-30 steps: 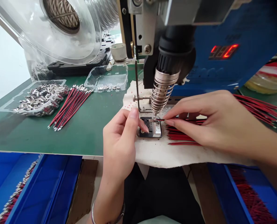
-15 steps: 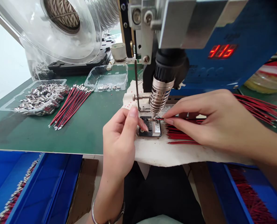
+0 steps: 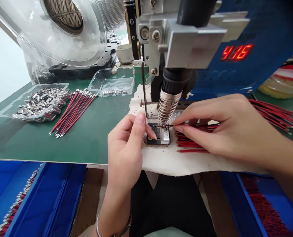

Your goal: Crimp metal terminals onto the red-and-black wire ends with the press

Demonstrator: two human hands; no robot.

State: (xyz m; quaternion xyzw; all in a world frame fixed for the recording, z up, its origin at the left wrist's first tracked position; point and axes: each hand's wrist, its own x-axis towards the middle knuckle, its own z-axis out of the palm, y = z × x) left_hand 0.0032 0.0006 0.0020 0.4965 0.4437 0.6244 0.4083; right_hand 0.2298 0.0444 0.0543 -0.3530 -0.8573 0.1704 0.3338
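My right hand (image 3: 217, 123) pinches a thin red-and-black wire (image 3: 170, 125) between thumb and fingertips. The wire's end, with a small metal connector (image 3: 159, 126), lies on a small black-and-silver fixture (image 3: 158, 138). Directly above, the soldering iron (image 3: 169, 103), with its coiled metal guard, has its tip at this end; whether they touch is hard to see. My left hand (image 3: 126, 148) is closed with the thumb up, one finger stretched onto the fixture's left part. What it holds, if anything, is hidden. Several red-and-black wires (image 3: 192, 143) lie under my right hand.
A clear tray (image 3: 3, 113) of metal connectors and a wire bundle (image 3: 73, 112) lie left. Behind are another clear tray (image 3: 111, 80) and a large spool (image 3: 92, 42). The blue machine (image 3: 217, 79) stands back right. Blue bins (image 3: 52, 197) sit below the table edge.
The soldering iron and its silver block have come down towards the fixture. The red display reading has changed. Both my hands have stayed nearly still.
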